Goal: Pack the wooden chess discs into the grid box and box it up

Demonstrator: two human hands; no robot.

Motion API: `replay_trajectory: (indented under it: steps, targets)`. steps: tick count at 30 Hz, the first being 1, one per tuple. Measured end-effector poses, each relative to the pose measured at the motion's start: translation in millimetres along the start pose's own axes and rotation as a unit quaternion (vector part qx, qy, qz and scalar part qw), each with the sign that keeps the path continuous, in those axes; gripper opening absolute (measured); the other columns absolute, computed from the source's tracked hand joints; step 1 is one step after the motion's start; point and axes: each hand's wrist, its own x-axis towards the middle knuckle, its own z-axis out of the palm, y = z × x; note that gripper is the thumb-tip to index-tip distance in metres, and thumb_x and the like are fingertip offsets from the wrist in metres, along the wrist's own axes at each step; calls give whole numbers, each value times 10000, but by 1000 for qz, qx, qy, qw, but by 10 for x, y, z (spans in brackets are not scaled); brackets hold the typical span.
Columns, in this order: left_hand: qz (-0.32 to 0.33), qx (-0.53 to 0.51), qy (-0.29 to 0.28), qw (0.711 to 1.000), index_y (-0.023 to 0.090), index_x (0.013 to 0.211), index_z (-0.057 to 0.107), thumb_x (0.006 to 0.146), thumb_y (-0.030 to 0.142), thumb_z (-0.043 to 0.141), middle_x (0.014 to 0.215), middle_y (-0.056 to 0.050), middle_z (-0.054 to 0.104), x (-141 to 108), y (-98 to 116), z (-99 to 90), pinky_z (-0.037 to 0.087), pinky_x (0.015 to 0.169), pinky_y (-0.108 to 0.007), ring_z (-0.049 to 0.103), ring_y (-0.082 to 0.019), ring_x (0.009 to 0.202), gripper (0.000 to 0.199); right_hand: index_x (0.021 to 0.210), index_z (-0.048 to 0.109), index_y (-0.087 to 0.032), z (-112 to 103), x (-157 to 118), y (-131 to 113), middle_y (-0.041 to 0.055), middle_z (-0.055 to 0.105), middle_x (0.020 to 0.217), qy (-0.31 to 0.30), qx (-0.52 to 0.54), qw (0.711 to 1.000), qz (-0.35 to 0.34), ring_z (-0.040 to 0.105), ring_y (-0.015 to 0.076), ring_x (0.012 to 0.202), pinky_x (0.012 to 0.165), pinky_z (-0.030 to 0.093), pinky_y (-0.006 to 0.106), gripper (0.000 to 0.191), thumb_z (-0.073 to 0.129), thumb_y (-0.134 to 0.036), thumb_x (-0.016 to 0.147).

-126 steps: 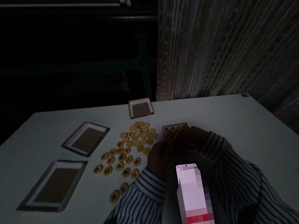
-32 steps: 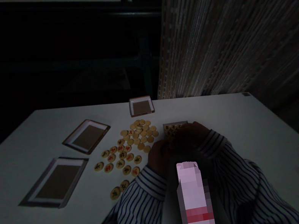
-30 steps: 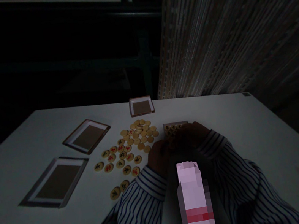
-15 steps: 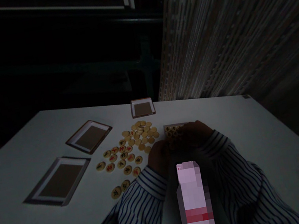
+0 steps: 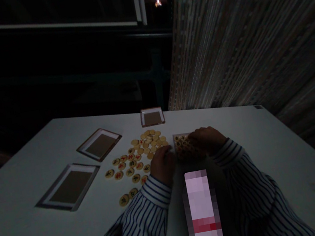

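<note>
A small box (image 5: 179, 136) filled with round wooden pieces stands right of the table's middle. My right hand (image 5: 209, 139) is over the box's right side, its fingers curled and their tips dark, so what they hold is hidden. Just left of the box is my left hand (image 5: 163, 165), fingers bent together beside the loose pieces; whether something is between them is too dark to tell. Many round pieces with red or black characters (image 5: 130, 172) lie left of my left hand, and plain-looking ones (image 5: 150, 139) are heaped behind them.
Three shallow rectangular trays or lids stand on the white table (image 5: 26, 222): one near left (image 5: 70, 188), one behind it (image 5: 99, 144), a small one at the back (image 5: 152, 117). A lit, blurred-out phone (image 5: 199, 196) lies between my forearms. A string curtain (image 5: 208, 44) hangs behind.
My left hand has drawn slightly left, away from the box, and more of the box's pieces show. My right hand stays at the box's right side. The view has shifted slightly.
</note>
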Motion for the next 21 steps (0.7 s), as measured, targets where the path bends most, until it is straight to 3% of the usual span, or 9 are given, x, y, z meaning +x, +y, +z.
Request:
replay_trajectory:
  steps: [6,14,21]
  targets:
    - [-42,-57,14,997,147,1001,599,780,275,483,1006,-97,638,26,38,-188,484,830,-349,598,-182,919,281,1020,595,-206,-60,-41,-13,78,651,984,11,7,1000,-6,592,206,893,712,407,317,330,310,-291,877]
    - [-78,-82,67,991,137,1020,606,756,379,529,1062,-109,627,34,91,-677,483,828,-361,602,-201,923,366,1067,578,-196,-134,-71,-97,86,634,1041,14,25,1000,-9,574,208,943,761,391,319,330,323,-271,872]
    - [-111,-62,111,986,145,1009,614,724,430,542,974,-92,656,-18,42,-1054,505,766,-346,618,-199,842,409,1094,562,-203,-157,-81,-193,89,626,1047,15,25,999,-24,571,204,932,748,386,309,337,325,-294,872]
